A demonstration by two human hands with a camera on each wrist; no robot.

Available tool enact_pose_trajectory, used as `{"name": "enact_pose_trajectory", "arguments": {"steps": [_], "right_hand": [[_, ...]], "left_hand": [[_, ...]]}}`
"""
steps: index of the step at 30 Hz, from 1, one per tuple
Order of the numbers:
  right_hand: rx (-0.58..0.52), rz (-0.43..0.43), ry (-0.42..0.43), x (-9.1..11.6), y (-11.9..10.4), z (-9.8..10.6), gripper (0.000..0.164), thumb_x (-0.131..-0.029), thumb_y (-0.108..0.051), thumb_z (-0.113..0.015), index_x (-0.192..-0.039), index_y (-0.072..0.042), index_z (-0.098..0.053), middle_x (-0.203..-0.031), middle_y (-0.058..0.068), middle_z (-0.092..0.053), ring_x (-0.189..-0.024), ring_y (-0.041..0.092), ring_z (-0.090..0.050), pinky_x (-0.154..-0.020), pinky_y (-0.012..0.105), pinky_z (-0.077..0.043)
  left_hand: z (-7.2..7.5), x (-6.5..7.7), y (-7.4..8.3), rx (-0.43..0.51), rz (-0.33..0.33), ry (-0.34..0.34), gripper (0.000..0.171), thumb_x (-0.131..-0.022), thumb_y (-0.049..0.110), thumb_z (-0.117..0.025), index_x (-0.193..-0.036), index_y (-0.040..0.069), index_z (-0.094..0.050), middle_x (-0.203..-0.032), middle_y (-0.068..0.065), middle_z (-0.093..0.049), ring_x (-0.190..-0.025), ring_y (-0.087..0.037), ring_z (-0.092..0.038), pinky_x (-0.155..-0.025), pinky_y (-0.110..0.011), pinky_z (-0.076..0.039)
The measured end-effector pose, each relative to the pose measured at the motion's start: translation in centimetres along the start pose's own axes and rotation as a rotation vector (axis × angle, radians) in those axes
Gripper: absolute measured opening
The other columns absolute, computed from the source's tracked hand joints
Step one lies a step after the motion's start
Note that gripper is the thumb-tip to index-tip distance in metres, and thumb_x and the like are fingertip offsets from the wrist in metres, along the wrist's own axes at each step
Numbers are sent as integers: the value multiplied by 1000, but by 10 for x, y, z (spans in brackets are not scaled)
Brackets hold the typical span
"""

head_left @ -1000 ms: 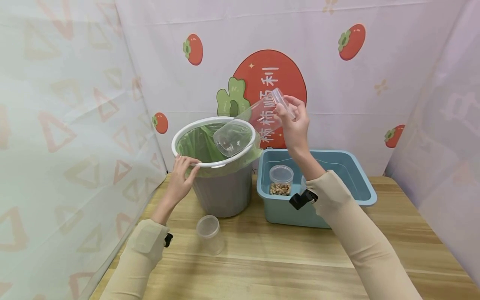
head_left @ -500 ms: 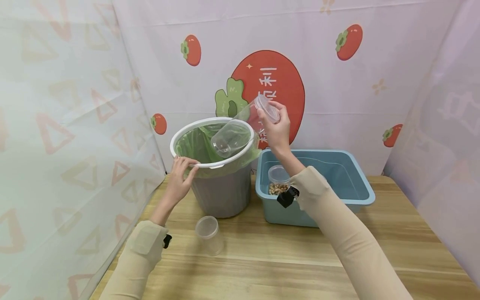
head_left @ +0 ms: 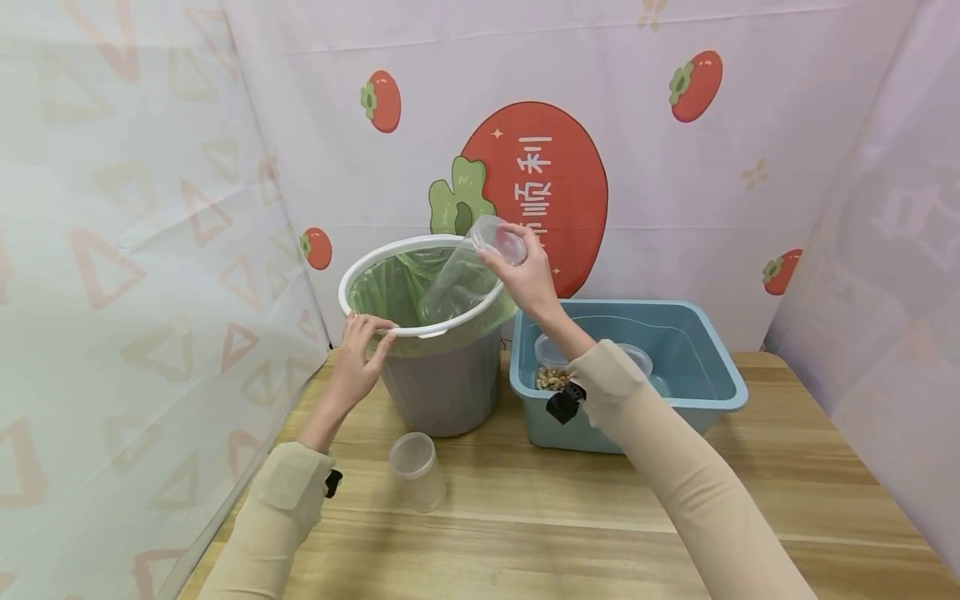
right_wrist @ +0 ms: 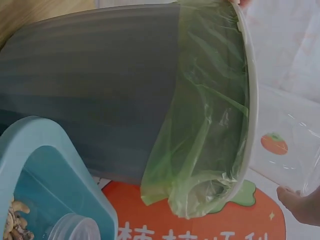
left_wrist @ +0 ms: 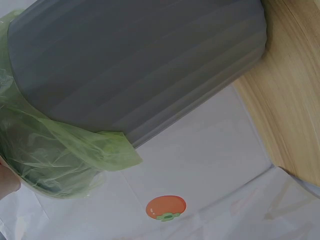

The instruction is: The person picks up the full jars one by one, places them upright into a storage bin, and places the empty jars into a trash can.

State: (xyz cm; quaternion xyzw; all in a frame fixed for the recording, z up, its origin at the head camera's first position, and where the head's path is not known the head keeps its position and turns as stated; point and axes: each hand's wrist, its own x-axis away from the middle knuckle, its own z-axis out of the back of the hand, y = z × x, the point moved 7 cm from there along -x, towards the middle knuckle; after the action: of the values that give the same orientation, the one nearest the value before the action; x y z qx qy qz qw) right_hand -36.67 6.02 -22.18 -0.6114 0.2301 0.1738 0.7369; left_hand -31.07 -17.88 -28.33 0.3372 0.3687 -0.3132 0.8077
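My right hand holds a clear plastic jar near its wide ringed end. The jar tilts down to the left, its lower end inside the mouth of the grey trash can; I see nothing inside it. In the right wrist view the jar shows beyond the rim, with fingertips against it. My left hand grips the can's white rim at the front left, fingers over it and thumb in front. A green bag lines the can and folds over its edge.
Right of the can, a blue tub contains a jar of cashews and another clear round top, partly behind my right arm. A clear jar stands on the wooden table before the can. Fabric walls enclose the back and sides.
My right hand has moved left and down, taking the jar further into the can's mouth and tilting it more steeply. The left hand stays on the rim.
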Motion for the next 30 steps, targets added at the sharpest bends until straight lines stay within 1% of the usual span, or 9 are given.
{"name": "enact_pose_trajectory", "arguments": {"steps": [3,8,10,13,15,19,24,27,30], "right_hand": [[33,11,-36,2,2,-6,53,-77,-25,-69,-121,-8,-46,-122,7,-47,-105,20,-45,-78,33,-46],[68,16,-91,6,7,-15,53,-76,-22,-70,-121,-6,-46,-120,13,-46,-103,26,-47,-79,36,-45],[67,8,-121,8,9,-18,51,-77,-22,-69,-120,-5,-47,-120,15,-43,-108,27,-46,-85,36,-44],[55,-1,-151,12,11,-20,48,-79,-21,-66,-119,-2,-48,-121,17,-41,-115,30,-43,-95,36,-38],[44,3,-158,16,12,-19,45,-81,-20,-65,-118,-1,-48,-119,17,-41,-118,30,-42,-97,36,-36],[56,37,-146,25,10,-16,37,-82,-20,-64,-113,-3,-52,-114,15,-45,-111,26,-47,-93,36,-40],[51,116,-138,42,3,-14,30,-81,-13,-63,-108,-1,-55,-108,14,-50,-103,23,-50,-87,36,-44],[42,159,-150,52,-3,-15,28,-81,-8,-63,-106,2,-55,-107,15,-51,-101,25,-51,-86,39,-45],[17,202,-168,65,-18,-15,27,-80,-2,-62,-105,7,-54,-105,20,-51,-98,33,-51,-84,46,-45]], "left_hand": [[0,0,0,4,-4,6,10,-80,-5,-57,-89,-4,-58,-87,-16,-53,-89,-31,-47,-100,-58,-12],[0,0,0,11,-7,11,11,-79,-7,-58,-89,-5,-58,-87,-17,-53,-89,-32,-47,-100,-58,-12],[0,0,0,12,-8,14,11,-79,-7,-57,-89,-5,-58,-87,-17,-53,-89,-32,-47,-100,-59,-12],[0,0,1,11,-12,16,11,-79,-7,-57,-89,-5,-58,-87,-17,-53,-88,-32,-47,-100,-59,-12],[0,-1,1,9,-13,16,10,-79,-7,-57,-89,-5,-58,-86,-17,-53,-88,-32,-47,-99,-59,-13],[0,-1,1,4,-9,11,10,-79,-6,-57,-89,-5,-58,-87,-17,-53,-89,-31,-47,-100,-58,-13],[0,-2,1,0,3,2,9,-81,-5,-57,-90,-4,-57,-88,-17,-52,-91,-33,-45,-102,-55,-12],[0,-2,1,-2,7,0,9,-81,-5,-57,-90,-5,-57,-88,-17,-52,-91,-33,-45,-102,-55,-11],[0,-1,1,0,5,4,9,-80,-5,-57,-90,-5,-58,-87,-17,-52,-90,-33,-46,-101,-57,-12]]}}
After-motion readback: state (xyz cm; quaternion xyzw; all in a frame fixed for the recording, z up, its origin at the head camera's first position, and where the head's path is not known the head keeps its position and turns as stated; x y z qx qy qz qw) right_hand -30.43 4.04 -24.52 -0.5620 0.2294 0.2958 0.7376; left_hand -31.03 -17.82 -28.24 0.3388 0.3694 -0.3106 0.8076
